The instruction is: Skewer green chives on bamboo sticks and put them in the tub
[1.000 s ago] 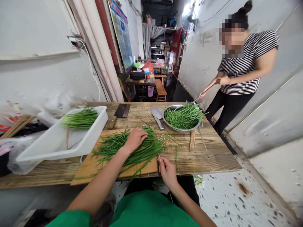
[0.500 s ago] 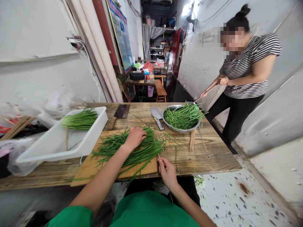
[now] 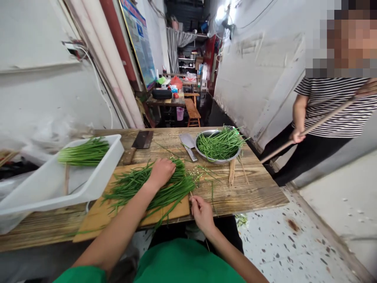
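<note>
Lower centre: left hand (image 3: 163, 173) rests on loose greens (image 3: 176, 191), grip hidden, right hand (image 3: 203, 213) pinches stick (image 3: 191, 193); left: bundle (image 3: 85, 153) in tray (image 3: 107, 173) seems done, loose greens seemingly remain.

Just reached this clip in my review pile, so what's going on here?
A person in a green top has their left grip over long green stalks on a cutting board. Their right grip pinches a thin stick by the stalks' ends. Farther back on the table stands a bowl of greens. A co-worker in a striped shirt holds a long pole.
</note>
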Demonstrator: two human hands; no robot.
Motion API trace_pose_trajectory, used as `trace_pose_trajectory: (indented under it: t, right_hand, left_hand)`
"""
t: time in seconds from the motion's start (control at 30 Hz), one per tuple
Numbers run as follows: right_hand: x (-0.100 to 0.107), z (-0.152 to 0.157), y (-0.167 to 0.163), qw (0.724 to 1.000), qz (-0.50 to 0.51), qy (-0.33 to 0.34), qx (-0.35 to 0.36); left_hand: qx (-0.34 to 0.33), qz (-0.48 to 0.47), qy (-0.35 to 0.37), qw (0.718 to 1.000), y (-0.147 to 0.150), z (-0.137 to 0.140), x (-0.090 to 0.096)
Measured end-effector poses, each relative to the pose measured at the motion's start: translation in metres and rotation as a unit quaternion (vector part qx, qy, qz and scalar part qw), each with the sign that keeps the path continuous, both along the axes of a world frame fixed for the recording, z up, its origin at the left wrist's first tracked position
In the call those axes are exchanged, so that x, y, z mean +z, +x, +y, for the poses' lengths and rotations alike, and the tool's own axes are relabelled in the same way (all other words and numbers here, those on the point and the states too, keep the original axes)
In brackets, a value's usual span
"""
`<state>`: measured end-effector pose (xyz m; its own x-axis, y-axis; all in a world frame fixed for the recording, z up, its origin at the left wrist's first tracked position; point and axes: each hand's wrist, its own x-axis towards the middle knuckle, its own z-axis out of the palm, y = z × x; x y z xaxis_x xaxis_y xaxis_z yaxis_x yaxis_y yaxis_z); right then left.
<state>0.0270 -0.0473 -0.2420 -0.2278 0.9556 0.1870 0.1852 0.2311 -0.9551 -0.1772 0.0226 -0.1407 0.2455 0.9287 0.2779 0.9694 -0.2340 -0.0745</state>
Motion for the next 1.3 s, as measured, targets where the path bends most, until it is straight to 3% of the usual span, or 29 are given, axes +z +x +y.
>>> trace_pose_trajectory:
  t: [0.23,0.63,0.9,1.13,1.3]
  right_hand:
    - [-0.001,0.001,-0.001,1.000,0.004,0.000,0.001]
    - [0.001,0.000,0.000,1.000,0.018,-0.011,0.006]
    - [0.004,-0.001,0.001,1.000,0.012,0.005,0.005]
    - [0.000,0.000,0.000,1.000,0.014,0.000,0.001]
    - [0.000,0.000,0.000,1.000,0.017,0.000,0.001]
  left_hand:
    - [-0.004,-0.119,0.013,0.993,-0.003,-0.006,-0.001]
    - [-0.010,-0.266,-0.056,0.962,0.004,-0.007,-0.013]
    - [-0.012,-0.266,-0.052,0.962,0.004,-0.003,-0.001]
    - [0.018,-0.247,-0.059,0.967,0.001,-0.001,-0.007]
    - [0.000,-0.267,-0.049,0.963,-0.005,0.001,-0.009]
